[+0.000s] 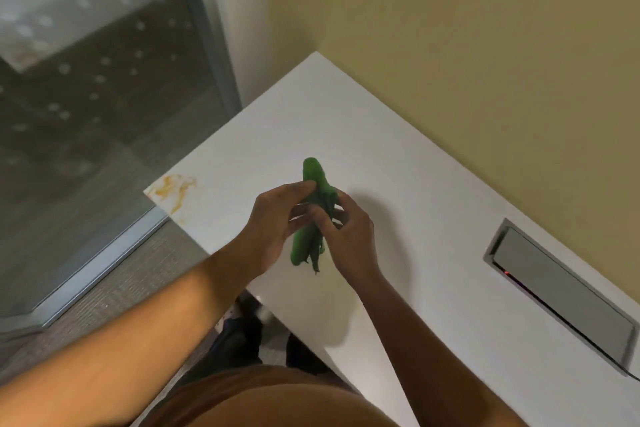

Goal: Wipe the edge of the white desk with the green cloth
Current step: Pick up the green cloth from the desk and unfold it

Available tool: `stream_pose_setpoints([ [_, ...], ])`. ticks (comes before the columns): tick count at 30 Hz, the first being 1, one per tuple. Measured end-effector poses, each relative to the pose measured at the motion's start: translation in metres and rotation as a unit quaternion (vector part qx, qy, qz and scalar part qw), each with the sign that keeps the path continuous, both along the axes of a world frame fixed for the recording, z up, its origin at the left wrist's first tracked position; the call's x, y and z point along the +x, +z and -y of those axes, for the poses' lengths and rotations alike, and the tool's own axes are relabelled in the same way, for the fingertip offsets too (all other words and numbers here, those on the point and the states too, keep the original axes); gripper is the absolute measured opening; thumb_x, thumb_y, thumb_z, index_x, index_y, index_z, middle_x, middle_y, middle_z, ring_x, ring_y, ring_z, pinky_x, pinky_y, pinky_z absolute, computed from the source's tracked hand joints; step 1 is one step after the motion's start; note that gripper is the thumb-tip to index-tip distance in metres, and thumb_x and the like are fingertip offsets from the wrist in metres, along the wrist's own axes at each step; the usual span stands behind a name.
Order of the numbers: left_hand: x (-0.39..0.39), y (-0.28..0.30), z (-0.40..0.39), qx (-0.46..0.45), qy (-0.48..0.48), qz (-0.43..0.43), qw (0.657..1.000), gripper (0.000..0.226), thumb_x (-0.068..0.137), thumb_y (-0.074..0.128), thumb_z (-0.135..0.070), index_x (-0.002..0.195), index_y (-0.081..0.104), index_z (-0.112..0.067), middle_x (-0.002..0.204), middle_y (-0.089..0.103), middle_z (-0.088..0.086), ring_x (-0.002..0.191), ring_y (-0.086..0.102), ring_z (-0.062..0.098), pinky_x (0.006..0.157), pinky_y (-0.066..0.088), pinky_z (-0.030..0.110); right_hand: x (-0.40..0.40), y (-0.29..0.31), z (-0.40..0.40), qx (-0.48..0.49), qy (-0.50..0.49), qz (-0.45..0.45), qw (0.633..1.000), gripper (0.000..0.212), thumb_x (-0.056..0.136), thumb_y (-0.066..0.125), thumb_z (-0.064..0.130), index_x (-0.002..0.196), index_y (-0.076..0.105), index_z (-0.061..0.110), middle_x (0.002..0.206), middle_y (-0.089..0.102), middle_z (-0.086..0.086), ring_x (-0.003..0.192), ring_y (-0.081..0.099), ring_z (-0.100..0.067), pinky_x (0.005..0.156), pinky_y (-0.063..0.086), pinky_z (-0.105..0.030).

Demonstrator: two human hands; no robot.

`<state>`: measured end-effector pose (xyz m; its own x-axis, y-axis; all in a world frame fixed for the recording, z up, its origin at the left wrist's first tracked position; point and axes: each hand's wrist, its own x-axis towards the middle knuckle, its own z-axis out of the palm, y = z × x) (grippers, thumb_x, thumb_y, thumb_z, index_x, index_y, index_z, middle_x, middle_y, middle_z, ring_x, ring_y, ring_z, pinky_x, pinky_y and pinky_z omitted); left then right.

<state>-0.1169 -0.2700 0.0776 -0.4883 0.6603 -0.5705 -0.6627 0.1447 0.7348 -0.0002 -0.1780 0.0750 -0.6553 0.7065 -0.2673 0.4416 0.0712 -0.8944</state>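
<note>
A green cloth (313, 177), bunched into a long roll, is held above the white desk (398, 184). My left hand (273, 222) grips it from the left, thumb near its upper end. From the right, my right hand (349, 232) pinches its middle with the fingers. Both hands hover over the desk near its front edge. An orange-yellow smear (173, 189) marks the desk's left corner, to the left of my hands.
A grey metal cable flap (561, 291) is set into the desk at the right. The yellow wall (485, 45) backs the desk. A glass panel with a metal frame (104, 263) stands at the left over carpet. Dark shoes (239, 336) show below the desk edge.
</note>
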Motion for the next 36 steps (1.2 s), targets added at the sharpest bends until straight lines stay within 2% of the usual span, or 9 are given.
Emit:
stream_pose_setpoints([
  [5, -0.039, 0.005, 0.057, -0.016, 0.053, -0.055, 0.997, 0.022, 0.101, 0.069, -0.017, 0.12, 0.078, -0.011, 0.099, 0.082, 0.001, 0.103, 0.076, 0.017, 0.096, 0.061, 0.031, -0.056, 0.011, 0.046, 0.021, 0.052, 0.02, 0.998, 0.027, 0.1, 0.068, 0.035, 0.125, 0.074, 0.026, 0.106, 0.079, 0.012, 0.094, 0.073, 0.001, 0.076, 0.051, -0.008],
  [9, -0.068, 0.009, 0.097, 0.007, 0.065, -0.075, 0.995, 0.029, 0.103, 0.065, -0.022, 0.129, 0.074, -0.012, 0.114, 0.081, 0.008, 0.107, 0.077, 0.018, 0.094, 0.062, 0.028, -0.094, 0.013, 0.075, -0.003, 0.063, 0.013, 0.998, 0.022, 0.104, 0.062, 0.034, 0.099, 0.075, 0.017, 0.09, 0.076, -0.003, 0.089, 0.073, -0.025, 0.081, 0.062, -0.041],
  [12, -0.091, 0.009, 0.117, -0.018, 0.089, -0.087, 0.992, 0.023, 0.104, 0.063, -0.014, 0.12, 0.078, -0.009, 0.111, 0.08, 0.014, 0.102, 0.075, 0.023, 0.087, 0.062, 0.029, -0.115, 0.02, 0.085, -0.042, 0.053, 0.002, 0.998, 0.024, 0.105, 0.06, 0.026, 0.104, 0.074, 0.007, 0.095, 0.077, -0.012, 0.092, 0.076, -0.026, 0.074, 0.066, -0.031],
  [17, -0.115, 0.011, 0.134, -0.043, 0.099, -0.109, 0.988, 0.02, 0.102, 0.062, -0.006, 0.101, 0.082, -0.011, 0.092, 0.08, 0.008, 0.082, 0.075, 0.013, 0.082, 0.064, 0.03, -0.138, 0.035, 0.094, -0.148, 0.095, -0.011, 0.984, 0.024, 0.107, 0.057, 0.02, 0.121, 0.071, 0.006, 0.099, 0.079, -0.006, 0.09, 0.079, -0.013, 0.075, 0.062, -0.024],
  [22, -0.122, 0.01, 0.137, -0.077, 0.146, -0.106, 0.981, 0.04, 0.096, 0.074, -0.007, 0.136, 0.068, -0.007, 0.11, 0.077, 0.004, 0.091, 0.076, 0.014, 0.089, 0.065, 0.031, -0.157, 0.033, 0.091, -0.111, 0.171, 0.028, 0.978, 0.02, 0.102, 0.057, 0.015, 0.113, 0.073, 0.02, 0.087, 0.077, 0.015, 0.088, 0.075, -0.006, 0.081, 0.065, -0.027],
  [26, -0.123, 0.013, 0.139, -0.069, 0.157, -0.092, 0.981, 0.034, 0.095, 0.075, -0.006, 0.128, 0.072, -0.006, 0.115, 0.078, 0.01, 0.1, 0.079, 0.02, 0.088, 0.066, 0.031, -0.167, 0.032, 0.088, -0.092, 0.169, 0.015, 0.981, 0.021, 0.099, 0.07, 0.031, 0.111, 0.074, 0.013, 0.097, 0.079, -0.003, 0.093, 0.078, -0.017, 0.081, 0.067, -0.034],
  [29, -0.126, 0.014, 0.142, -0.059, 0.149, -0.111, 0.981, 0.022, 0.097, 0.07, 0.002, 0.115, 0.076, -0.007, 0.105, 0.079, 0.011, 0.089, 0.08, 0.014, 0.082, 0.066, 0.026, -0.176, 0.028, 0.079, -0.081, 0.165, 0.014, 0.983, 0.024, 0.103, 0.063, 0.022, 0.109, 0.072, 0.001, 0.099, 0.077, -0.019, 0.085, 0.077, -0.021, 0.076, 0.066, -0.035],
  [32, -0.136, 0.018, 0.146, -0.069, 0.129, -0.155, 0.977, 0.029, 0.099, 0.064, 0.006, 0.126, 0.071, 0.001, 0.1, 0.077, 0.01, 0.082, 0.076, 0.009, 0.081, 0.065, 0.023, -0.189, 0.028, 0.061, -0.066, 0.177, 0.014, 0.982, 0.017, 0.105, 0.06, 0.016, 0.104, 0.072, 0.004, 0.09, 0.075, -0.014, 0.078, 0.071, -0.018, 0.073, 0.064, -0.037],
  [36, -0.171, 0.023, 0.144, -0.125, 0.112, -0.216, 0.962, 0.029, 0.096, 0.067, 0.008, 0.124, 0.072, 0.003, 0.089, 0.076, 0.004, 0.067, 0.072, 0.001, 0.072, 0.062, 0.02, -0.214, 0.028, 0.023, 0.007, 0.196, 0.005, 0.981, 0.01, 0.094, 0.069, 0.027, 0.086, 0.074, 0.024, 0.079, 0.074, -0.001, 0.076, 0.069, -0.02, 0.083, 0.062, -0.054],
])
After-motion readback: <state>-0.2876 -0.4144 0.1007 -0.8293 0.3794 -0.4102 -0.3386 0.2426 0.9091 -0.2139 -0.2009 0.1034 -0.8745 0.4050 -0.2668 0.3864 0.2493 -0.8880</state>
